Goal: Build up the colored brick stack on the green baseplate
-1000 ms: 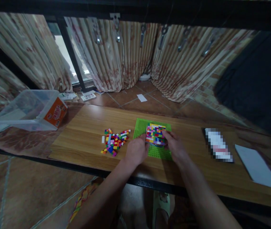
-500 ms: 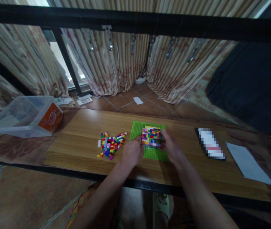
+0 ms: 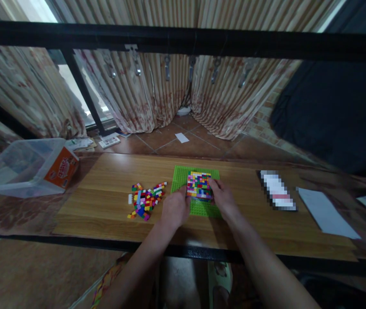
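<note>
Brick block (image 3: 198,186), many-coloured and flat-topped, sits between our hands above the green baseplate (image 3: 205,210) on the desk (image 3: 105,193). Our grip is clamped on it from both sides, left hand (image 3: 174,208) at its left edge and right hand (image 3: 223,197) at its right. Our lower fingers are hidden, and we cannot tell whether its underside touches the plate. We'd do best to squeeze evenly, holding the top level, since lopsided pressure could pop rows apart.

Our forearms cross the desk's dark front edge (image 3: 196,252). Loose bricks (image 3: 147,199) lie just beside our left hand, so a leftward swing might scatter them. The wider gap is rightward, before the pixelated dark-edged item (image 3: 279,192) and, past it, a white sheet (image 3: 327,213).
</note>
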The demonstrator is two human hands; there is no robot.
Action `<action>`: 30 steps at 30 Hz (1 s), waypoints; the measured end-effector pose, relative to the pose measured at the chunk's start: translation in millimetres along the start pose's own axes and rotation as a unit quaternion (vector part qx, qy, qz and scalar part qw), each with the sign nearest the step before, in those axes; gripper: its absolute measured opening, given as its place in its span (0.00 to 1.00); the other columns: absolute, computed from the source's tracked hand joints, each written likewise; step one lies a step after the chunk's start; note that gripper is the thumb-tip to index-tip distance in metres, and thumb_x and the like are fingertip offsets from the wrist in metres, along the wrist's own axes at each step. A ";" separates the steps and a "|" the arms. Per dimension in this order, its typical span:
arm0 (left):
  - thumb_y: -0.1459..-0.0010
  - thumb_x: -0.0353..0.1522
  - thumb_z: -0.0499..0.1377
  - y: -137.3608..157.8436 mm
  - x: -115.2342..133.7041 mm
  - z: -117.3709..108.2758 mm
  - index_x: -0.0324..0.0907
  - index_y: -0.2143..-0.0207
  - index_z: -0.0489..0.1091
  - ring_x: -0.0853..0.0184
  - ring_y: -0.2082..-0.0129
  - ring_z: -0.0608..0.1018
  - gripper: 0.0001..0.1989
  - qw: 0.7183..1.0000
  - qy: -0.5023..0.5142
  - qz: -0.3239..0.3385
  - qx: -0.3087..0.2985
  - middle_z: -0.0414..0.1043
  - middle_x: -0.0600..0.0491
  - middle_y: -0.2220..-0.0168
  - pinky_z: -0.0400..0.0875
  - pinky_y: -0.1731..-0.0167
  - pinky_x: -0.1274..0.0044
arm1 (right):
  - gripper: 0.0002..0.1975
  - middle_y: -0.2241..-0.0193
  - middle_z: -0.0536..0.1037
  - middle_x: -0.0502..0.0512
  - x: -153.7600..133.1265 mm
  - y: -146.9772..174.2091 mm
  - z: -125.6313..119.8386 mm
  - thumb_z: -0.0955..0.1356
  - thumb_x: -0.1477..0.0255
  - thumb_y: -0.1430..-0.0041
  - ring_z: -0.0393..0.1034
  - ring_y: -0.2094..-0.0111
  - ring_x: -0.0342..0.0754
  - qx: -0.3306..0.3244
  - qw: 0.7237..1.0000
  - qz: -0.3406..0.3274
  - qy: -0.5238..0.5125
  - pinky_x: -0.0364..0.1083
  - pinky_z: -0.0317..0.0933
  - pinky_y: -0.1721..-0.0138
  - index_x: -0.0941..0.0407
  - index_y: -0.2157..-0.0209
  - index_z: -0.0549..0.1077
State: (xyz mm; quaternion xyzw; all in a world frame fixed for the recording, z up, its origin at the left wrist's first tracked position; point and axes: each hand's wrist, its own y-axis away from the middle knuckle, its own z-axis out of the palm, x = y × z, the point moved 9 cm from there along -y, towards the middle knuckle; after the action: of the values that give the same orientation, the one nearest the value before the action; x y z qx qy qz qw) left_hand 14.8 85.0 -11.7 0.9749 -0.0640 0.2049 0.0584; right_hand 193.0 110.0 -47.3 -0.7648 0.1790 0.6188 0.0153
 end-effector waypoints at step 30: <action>0.38 0.31 0.53 -18.0 -66.9 -49.3 0.43 0.61 0.77 0.60 0.54 0.75 0.12 0.990 -0.076 -0.012 0.116 0.77 0.47 0.56 0.67 0.51 0.70 | 0.16 0.84 0.70 0.45 -20.6 15.9 -22.2 0.74 0.61 0.57 0.60 0.82 0.40 0.072 0.988 -0.042 -0.132 0.42 0.55 0.79 0.56 0.67 0.79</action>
State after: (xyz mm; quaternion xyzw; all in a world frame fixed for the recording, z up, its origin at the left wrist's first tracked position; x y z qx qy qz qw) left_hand -62.6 116.3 4.3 0.9885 -0.0323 0.1357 -0.0575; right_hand 205.7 94.9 -19.3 -0.6801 0.1870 0.6986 0.1202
